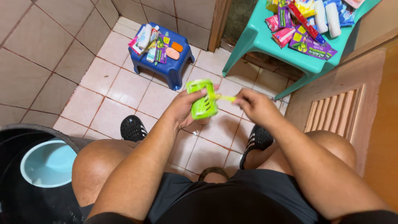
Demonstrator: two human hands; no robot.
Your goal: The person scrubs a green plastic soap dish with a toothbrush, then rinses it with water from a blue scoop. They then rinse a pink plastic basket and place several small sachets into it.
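Note:
My left hand (182,108) grips a bright green slotted plastic case (202,99), held out over the tiled floor between my knees. My right hand (253,106) pinches a thin yellow-green stick-like piece (225,98) that reaches into the side of the green case. Both hands are raised in front of me, above my black sandals (133,128). What lies inside the case is hidden.
A small blue stool (178,66) with bottles, sachets and an orange soap bar stands ahead. A teal plastic table (257,39) with packets and tubes is at upper right. A black bucket (16,137) holding a light blue dipper (47,162) is at lower left. A wooden door (340,112) stands on the right.

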